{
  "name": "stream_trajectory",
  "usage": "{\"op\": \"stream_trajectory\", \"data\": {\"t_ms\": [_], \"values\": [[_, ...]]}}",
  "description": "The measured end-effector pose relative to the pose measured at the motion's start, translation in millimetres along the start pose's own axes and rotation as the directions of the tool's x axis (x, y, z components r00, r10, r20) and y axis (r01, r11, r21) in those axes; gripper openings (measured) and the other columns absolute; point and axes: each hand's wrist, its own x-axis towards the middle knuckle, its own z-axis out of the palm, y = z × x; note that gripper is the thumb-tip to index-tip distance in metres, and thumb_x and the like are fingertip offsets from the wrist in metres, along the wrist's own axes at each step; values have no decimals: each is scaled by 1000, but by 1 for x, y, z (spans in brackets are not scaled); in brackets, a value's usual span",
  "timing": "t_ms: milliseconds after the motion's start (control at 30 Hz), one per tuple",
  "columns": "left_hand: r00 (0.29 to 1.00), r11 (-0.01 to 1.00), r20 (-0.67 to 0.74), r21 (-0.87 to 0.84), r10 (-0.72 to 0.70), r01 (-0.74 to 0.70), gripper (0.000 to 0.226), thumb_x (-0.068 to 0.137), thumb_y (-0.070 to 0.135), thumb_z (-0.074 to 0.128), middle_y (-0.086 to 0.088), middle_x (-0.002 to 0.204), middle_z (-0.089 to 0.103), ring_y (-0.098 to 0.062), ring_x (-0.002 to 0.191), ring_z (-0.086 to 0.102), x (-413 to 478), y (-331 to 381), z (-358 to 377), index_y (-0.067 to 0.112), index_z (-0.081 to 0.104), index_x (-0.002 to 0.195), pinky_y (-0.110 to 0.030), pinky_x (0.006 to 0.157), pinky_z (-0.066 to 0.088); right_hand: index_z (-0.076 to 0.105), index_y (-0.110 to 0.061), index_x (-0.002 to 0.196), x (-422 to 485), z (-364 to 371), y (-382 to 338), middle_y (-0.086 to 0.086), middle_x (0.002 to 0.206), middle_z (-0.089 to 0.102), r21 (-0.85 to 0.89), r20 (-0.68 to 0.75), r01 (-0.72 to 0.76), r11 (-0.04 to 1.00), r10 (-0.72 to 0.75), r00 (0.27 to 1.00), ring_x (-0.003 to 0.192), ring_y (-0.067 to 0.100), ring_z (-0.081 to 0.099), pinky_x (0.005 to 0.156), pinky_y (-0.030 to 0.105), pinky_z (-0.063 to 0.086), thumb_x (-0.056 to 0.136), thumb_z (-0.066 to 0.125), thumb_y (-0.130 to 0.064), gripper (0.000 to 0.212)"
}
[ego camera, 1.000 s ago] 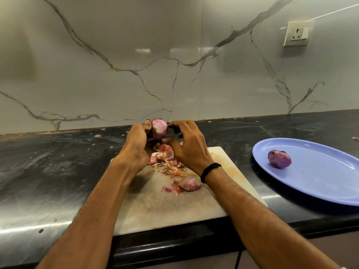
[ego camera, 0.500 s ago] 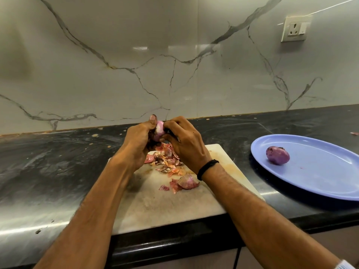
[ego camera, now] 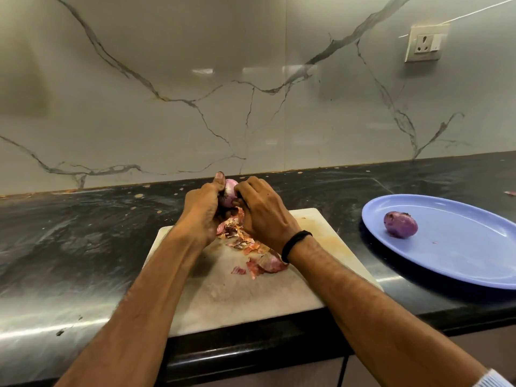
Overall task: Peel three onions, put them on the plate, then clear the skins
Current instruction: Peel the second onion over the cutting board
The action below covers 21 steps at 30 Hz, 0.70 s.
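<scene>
A pale pink onion (ego camera: 229, 192) is held above the far edge of the cutting board (ego camera: 237, 291). My left hand (ego camera: 202, 212) grips it from the left, thumb up along its side. My right hand (ego camera: 262, 210) curls over it from the right, fingertips on its top. Whether the right hand holds a tool is hidden. Reddish onion skins (ego camera: 245, 241) lie in a pile on the board under both hands, with a larger curved piece (ego camera: 269, 265) nearer me. A peeled purple onion (ego camera: 400, 224) lies on the blue plate (ego camera: 460, 247) at the right.
The black stone counter (ego camera: 83, 247) runs wall to wall, its front edge close to me. A marble backsplash rises behind, with a wall socket (ego camera: 424, 44) at the upper right. A skin scrap (ego camera: 510, 193) lies at the far right edge.
Both hands have closed in around the onion, hiding more of it. My right fingers moved from its right side onto its top. The plate and its onion have not moved.
</scene>
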Motion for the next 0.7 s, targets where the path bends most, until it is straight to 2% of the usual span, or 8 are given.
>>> {"op": "stream_trajectory", "data": {"t_ms": [100,200,333,400,500,600,700], "values": [[999,999,-54,-45,1,-4,30,100,38,59,-13,91,69,-23,75,67,-1,-1,2,9,64,95,-36,73,60,60,2,94,1,0,-2,16,86,59,19,9,16,1000,-16,1000,74,15,41,66,22,39,82,51,-7,18],[994,996,-109,-89,7,-17,31,103,39,53,-13,93,67,-21,75,65,-2,-1,4,9,59,96,-33,73,58,59,1,97,0,0,-2,14,86,58,36,81,8,999,-11,997,73,15,42,64,25,44,79,61,3,18],[992,978,-124,-199,31,-56,36,108,35,38,-19,103,68,-20,73,60,-1,8,-5,6,58,113,-26,56,49,58,-3,96,-5,0,0,9,85,54,25,161,-34,999,29,987,71,15,42,62,24,39,79,63,6,21],[994,979,-98,-195,48,-66,29,107,25,35,-21,103,68,-20,71,57,-3,11,-8,9,59,110,-26,59,46,58,-4,96,-6,-2,6,9,88,54,20,124,-75,997,72,990,73,17,46,61,29,46,79,62,4,19],[998,980,-35,-189,50,-55,26,104,18,37,-16,97,60,-19,74,52,-10,11,-6,9,61,106,-28,65,45,60,-4,104,-5,-4,10,11,101,55,56,28,-144,988,142,989,89,21,52,75,32,54,79,64,1,26],[999,989,46,-147,24,-17,36,104,22,37,-14,93,60,-19,73,52,-11,9,-2,5,65,117,-27,61,46,58,-4,112,-1,-7,7,10,107,55,147,-66,-157,977,168,984,95,17,54,84,23,51,80,68,-8,34],[997,989,75,-145,8,3,39,106,26,38,-18,100,64,-19,74,56,-9,8,-2,5,68,121,-29,65,49,58,-2,109,0,-7,3,10,103,60,212,-114,-130,969,156,981,90,12,54,82,7,43,83,71,-13,31]]}}
